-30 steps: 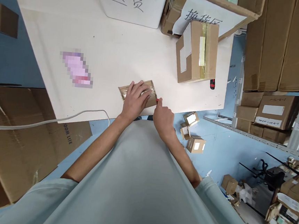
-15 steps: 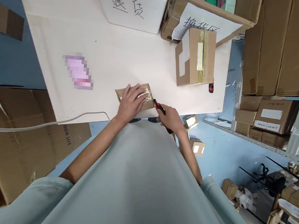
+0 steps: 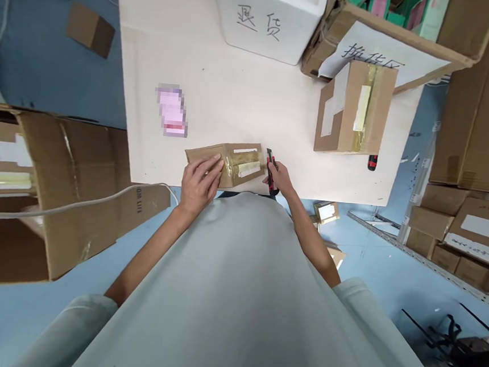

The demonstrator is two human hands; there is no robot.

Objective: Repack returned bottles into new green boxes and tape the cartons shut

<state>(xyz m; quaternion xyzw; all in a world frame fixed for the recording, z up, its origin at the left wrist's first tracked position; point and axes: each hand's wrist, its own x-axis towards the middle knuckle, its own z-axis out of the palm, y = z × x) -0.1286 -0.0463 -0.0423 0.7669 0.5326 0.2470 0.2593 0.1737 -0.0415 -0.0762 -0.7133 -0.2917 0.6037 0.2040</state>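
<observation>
1. Head view, surroundings: a white table [image 3: 243,103] carries, at its far side, a white bin [image 3: 261,39] hand-lettered 退货 and an open cardboard carton [image 3: 468,26] with a paper sign. A taped shipping box [image 3: 379,115] stands in front of that carton and covers part of the sign; a red-and-black handle [image 3: 372,162] pokes out beside its near end, the rest hidden.
2. A pixelated pink item [image 3: 172,111] lies on the left of the table, well apart from the hands. A white cable [image 3: 97,205] runs across a large open carton [image 3: 86,175] at the left and reaches the table's near edge. Stacked cartons [image 3: 478,229] fill the right side.
3. Counts: one small cardboard parcel [image 3: 228,173], bearing shiny tape and two white labels; one utility knife [image 3: 271,174]; one taped shipping box; two brown boxes [image 3: 90,30] on the floor at upper left; one pink item.
4. The small cardboard parcel is at the table's near edge, in front of the person, between the hands.
5. Left hand [image 3: 202,182]: fingers lightly bent and close together, laid on the parcel's left part and hiding some of it. Whether it grips or merely presses cannot be told.
6. Right hand [image 3: 280,178]: closed around the utility knife, whose tip points away from the person, just beside the parcel's right end.
</observation>
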